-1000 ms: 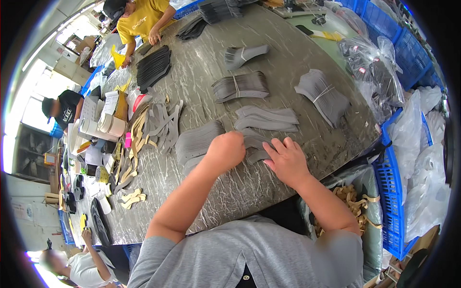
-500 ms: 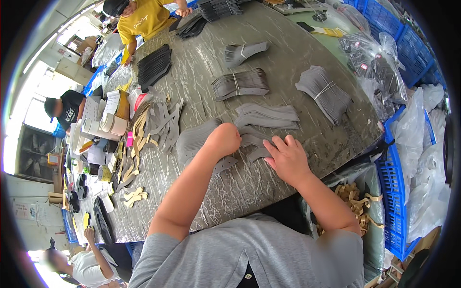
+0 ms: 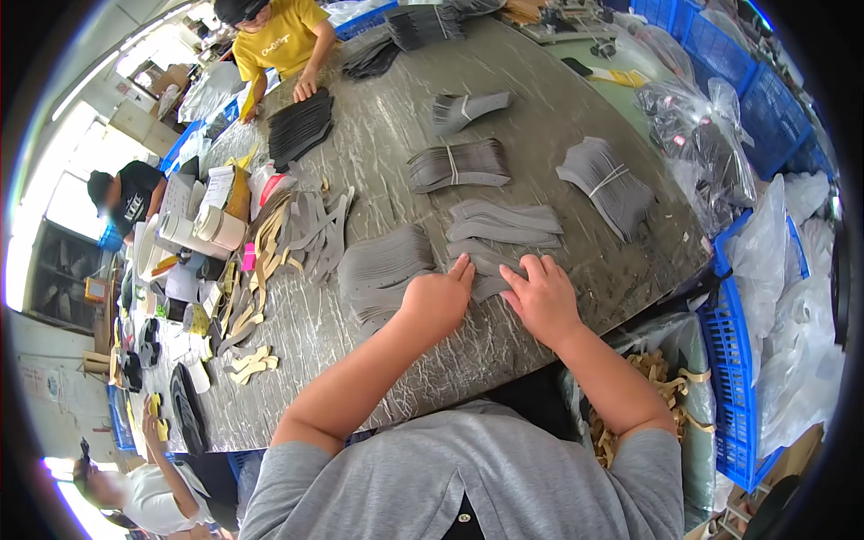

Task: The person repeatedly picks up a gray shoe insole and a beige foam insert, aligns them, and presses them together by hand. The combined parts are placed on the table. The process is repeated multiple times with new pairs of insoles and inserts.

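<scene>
On the table in front of me lies a small group of curved grey cut pieces [image 3: 483, 256], flat and overlapping. My left hand [image 3: 438, 301] rests at their left end, its foremost fingers stretched out over them. At the right end, my right hand [image 3: 543, 299] touches the pieces with its fingers apart and thumb spread. Just beyond them sits another loose stack of wavy grey pieces [image 3: 506, 222]. Left of my left hand is a broad fanned stack of grey pieces [image 3: 385, 261]; my wrist and hand cover part of its near side.
Tied grey bundles [image 3: 459, 166] lie farther back, with another bundle [image 3: 608, 186] at right. Tan and grey scraps [image 3: 261, 261] spread leftward near white tubs [image 3: 219, 228]. A co-worker in yellow [image 3: 281, 40] handles a black stack [image 3: 300, 128]. Blue crates [image 3: 733, 387] stand beyond the right edge.
My left hand has come down and right, its fingers now stretched over the pieces instead of curled. The grey pieces there lie closer together. The co-worker's hand has moved onto the black stack.
</scene>
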The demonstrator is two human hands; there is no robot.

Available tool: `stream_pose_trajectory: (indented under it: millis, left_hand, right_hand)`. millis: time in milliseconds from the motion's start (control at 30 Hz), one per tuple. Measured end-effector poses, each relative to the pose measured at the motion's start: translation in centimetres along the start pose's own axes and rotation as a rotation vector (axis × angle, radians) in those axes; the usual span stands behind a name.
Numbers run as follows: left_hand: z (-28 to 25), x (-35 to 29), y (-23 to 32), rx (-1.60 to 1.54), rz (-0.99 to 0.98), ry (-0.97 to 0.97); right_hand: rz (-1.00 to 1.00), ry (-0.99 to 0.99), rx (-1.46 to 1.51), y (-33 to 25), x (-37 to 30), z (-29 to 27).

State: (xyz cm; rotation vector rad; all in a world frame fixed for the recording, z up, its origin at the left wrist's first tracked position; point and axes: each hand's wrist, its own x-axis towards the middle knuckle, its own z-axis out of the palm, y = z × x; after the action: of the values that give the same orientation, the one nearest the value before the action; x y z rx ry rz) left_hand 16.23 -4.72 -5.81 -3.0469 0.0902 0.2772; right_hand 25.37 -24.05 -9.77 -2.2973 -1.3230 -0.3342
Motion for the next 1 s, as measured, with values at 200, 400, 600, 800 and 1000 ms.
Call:
stream_pose_trajectory:
  millis: [200, 400, 600, 800, 1000]
  left_hand:
    - [-0.6, -3.1, -1.1, -0.222, -0.191, 0.288]
    - [0.0, -8.8, -4.1, -0.215, -0.440, 0.230]
    - [2.9, -12.7, -4.9, -0.244, -0.408, 0.117]
    - [2.5, -14.4, -4.7, -0.441, -0.484, 0.120]
    - [-0.3, -16.1, -3.8, -0.420, -0.215, 0.610]
  right_hand:
    - [0.017, 0.045, 0.047, -1.1, 1.8, 0.2]
    - [-0.058, -0.002, -0.097, 0.0, 4.9, 3.0]
    - [-0.232, -0.129, -0.164, -2.6, 9.1, 1.9]
    - [-0.377, -0.557, -0.037, -10.6, 6.4, 4.5]
    - [-0.224, -0.193, 0.337, -13.5, 0.0, 4.1]
